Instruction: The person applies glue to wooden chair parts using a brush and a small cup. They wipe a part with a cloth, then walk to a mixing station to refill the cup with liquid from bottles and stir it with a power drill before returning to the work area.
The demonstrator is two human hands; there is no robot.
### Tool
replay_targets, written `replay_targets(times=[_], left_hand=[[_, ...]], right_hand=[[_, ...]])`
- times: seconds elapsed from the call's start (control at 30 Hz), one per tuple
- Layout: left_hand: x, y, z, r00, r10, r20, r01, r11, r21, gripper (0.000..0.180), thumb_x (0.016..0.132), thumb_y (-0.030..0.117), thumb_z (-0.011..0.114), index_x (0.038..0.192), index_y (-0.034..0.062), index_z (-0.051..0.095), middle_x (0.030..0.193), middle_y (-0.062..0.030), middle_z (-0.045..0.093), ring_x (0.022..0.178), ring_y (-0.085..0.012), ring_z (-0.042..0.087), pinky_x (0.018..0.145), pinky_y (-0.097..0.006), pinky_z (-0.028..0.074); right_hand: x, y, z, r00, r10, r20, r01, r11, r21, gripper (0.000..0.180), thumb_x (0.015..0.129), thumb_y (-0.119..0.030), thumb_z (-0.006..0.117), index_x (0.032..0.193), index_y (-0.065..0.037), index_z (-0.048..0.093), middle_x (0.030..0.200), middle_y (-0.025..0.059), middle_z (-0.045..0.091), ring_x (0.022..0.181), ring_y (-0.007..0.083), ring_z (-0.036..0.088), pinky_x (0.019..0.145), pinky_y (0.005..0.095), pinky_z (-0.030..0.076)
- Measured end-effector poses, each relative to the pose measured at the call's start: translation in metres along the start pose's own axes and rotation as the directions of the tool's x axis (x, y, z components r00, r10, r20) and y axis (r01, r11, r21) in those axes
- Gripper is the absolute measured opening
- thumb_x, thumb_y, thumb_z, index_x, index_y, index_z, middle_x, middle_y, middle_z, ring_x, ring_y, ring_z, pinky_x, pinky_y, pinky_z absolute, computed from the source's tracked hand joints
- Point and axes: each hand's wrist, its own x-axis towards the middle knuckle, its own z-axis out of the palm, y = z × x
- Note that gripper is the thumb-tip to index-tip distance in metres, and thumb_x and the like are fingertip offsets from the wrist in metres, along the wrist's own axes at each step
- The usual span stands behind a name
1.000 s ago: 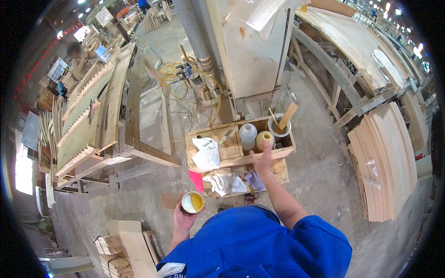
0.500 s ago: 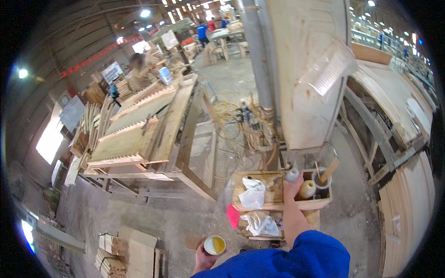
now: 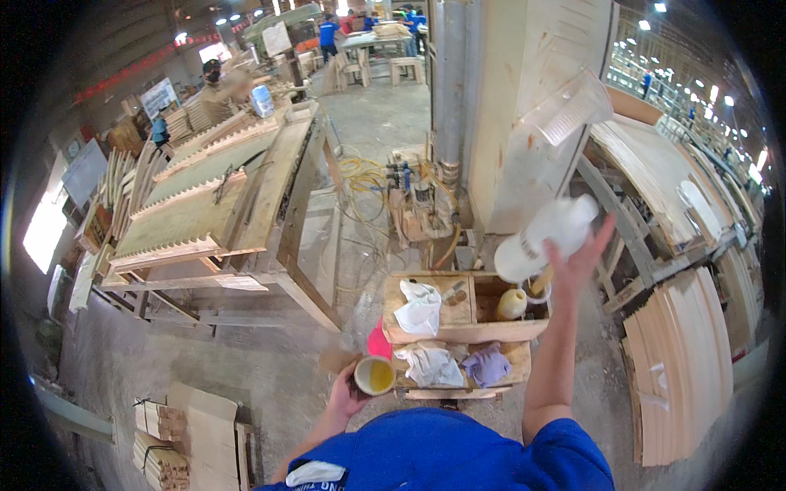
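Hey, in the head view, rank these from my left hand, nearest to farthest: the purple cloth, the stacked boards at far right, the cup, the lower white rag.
1. Cup: held in your left hand.
2. Lower white rag: right of the cup.
3. Purple cloth: just right of that rag.
4. Stacked boards: at the view's far right.

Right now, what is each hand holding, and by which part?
Left hand: round white-rimmed cup with yellow contents, by its outer wall. Right hand: white plastic bottle, by its side; blur hides the exact grip.
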Motion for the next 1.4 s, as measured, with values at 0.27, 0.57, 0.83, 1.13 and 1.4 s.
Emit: replay_targets(times=[0.27, 0.57, 0.83, 1.13, 1.4], left_hand=[[0.043, 0.012, 0.06, 0.944, -0.173, 0.283, 0.14, 0.981, 0.132, 0.042, 0.094, 0.031, 0.033, 0.125, 0.0042, 0.042, 0.123, -0.0136, 0.05, 0.111, -0.03, 0.051, 0.09, -0.051, 0.045], [0.026, -0.004, 0.071, 0.973, -0.166, 0.157, 0.154, 0.984, 0.088, 0.042, 0.096, 0.029, 0.027, 0.13, 0.0059, 0.035, 0.128, -0.0143, 0.044, 0.114, -0.0335, 0.049, 0.088, -0.055, 0.046], [0.016, -0.028, 0.061, 0.981, -0.175, 0.081, 0.172, 0.984, 0.041, 0.041, 0.096, 0.03, 0.029, 0.129, 0.0062, 0.037, 0.124, -0.0129, 0.048, 0.11, -0.0297, 0.052, 0.085, -0.05, 0.049], [0.017, -0.041, 0.051, 0.961, -0.255, 0.104, 0.262, 0.963, -0.057, 0.036, 0.094, 0.03, 0.035, 0.122, 0.0088, 0.043, 0.118, -0.0082, 0.053, 0.105, -0.0238, 0.055, 0.081, -0.046, 0.051], [0.018, -0.045, 0.048, 0.948, -0.264, 0.179, 0.281, 0.957, -0.076, 0.04, 0.094, 0.029, 0.032, 0.125, 0.0042, 0.039, 0.122, -0.014, 0.05, 0.11, -0.0298, 0.052, 0.09, -0.052, 0.046]], right_hand=[[-0.073, -0.007, -0.019, 0.981, 0.129, 0.142, -0.144, 0.985, 0.095, 0.08, 0.06, -0.009, 0.076, 0.129, -0.005, 0.036, 0.118, 0.0092, 0.051, 0.107, 0.02, 0.052, 0.091, 0.0352, 0.044], [-0.172, -0.061, -0.033, 0.529, 0.499, 0.687, -0.095, 0.839, -0.536, 0.093, 0.053, -0.021, 0.081, 0.132, -0.014, 0.033, 0.112, 0.0116, 0.057, 0.105, 0.0266, 0.057, 0.09, 0.0373, 0.045], [-0.171, -0.095, -0.023, 0.327, 0.717, 0.616, 0.18, 0.593, -0.785, 0.089, 0.049, -0.025, 0.078, 0.128, -0.017, 0.039, 0.109, 0.0172, 0.058, 0.1, 0.0347, 0.056, 0.085, 0.0401, 0.046], [-0.172, -0.098, -0.025, 0.3, 0.663, 0.685, 0.308, 0.613, -0.728, 0.081, 0.055, -0.026, 0.076, 0.127, -0.015, 0.039, 0.107, 0.0158, 0.059, 0.097, 0.0331, 0.058, 0.08, 0.0409, 0.048], [-0.166, -0.105, -0.017, 0.317, 0.653, 0.688, 0.29, 0.624, -0.725, 0.092, 0.049, -0.026, 0.079, 0.13, -0.015, 0.038, 0.099, 0.0196, 0.061, 0.094, 0.0347, 0.06, 0.082, 0.0409, 0.048]])
